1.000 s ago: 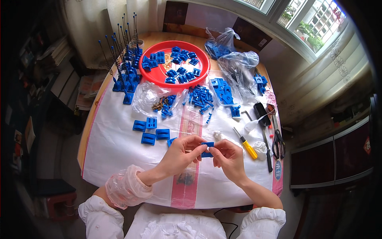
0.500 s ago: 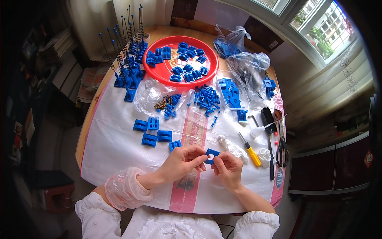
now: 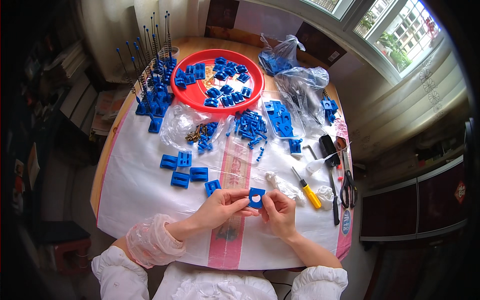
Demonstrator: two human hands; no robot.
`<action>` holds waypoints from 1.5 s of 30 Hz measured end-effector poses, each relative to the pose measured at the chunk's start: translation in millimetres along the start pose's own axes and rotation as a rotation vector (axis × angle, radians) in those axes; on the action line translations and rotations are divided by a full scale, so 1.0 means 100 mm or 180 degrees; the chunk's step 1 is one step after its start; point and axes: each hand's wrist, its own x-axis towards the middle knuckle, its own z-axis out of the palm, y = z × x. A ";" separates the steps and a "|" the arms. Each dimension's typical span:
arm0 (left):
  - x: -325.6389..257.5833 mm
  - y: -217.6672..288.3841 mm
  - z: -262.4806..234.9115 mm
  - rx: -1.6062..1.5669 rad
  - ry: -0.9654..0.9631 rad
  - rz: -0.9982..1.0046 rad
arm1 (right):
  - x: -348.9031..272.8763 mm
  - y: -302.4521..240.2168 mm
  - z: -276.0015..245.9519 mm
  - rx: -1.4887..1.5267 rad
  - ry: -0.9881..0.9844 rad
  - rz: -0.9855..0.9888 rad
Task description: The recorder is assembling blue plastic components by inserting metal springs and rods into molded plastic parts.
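Note:
Between my two hands is a small blue plastic plate [image 3: 256, 191] with a round hole through it. My left hand [image 3: 223, 206] pinches its left edge. The fingers of my right hand [image 3: 279, 210] close on its right edge. The plate is held up off the table, its holed face toward me. Just beyond my left fingers lies a blue plastic bracket [image 3: 212, 187] with slots. Several similar blue blocks [image 3: 180, 179] lie to the left of it.
A red round tray [image 3: 175, 95] with blue parts stands at the back. Spring-stemmed blue pieces [image 3: 155, 105] stand back left. A clear tub [image 3: 300, 134] holds blue plates. Loose blue pins [image 3: 250, 125] lie mid-table. Right are a yellow-handled screwdriver [image 3: 312, 196], crumpled white tissue [image 3: 285, 187] and scissors [image 3: 348, 187].
The blue plate has been turned so that its hole faces me more openly, and my fingers have shifted to its edges. The whole view has drifted slightly.

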 end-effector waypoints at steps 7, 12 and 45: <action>0.01 -0.03 -0.02 -0.0075 -0.0032 -0.0075 | 0.01 0.02 -0.01 0.0026 -0.0011 0.0102; -0.01 -0.03 -0.01 0.0160 -0.0063 0.0169 | 0.02 -0.01 0.03 -0.0098 0.0152 0.0079; 0.01 -0.06 -0.05 0.0021 0.0213 0.0321 | 0.02 0.01 -0.05 0.0378 -0.0152 0.0054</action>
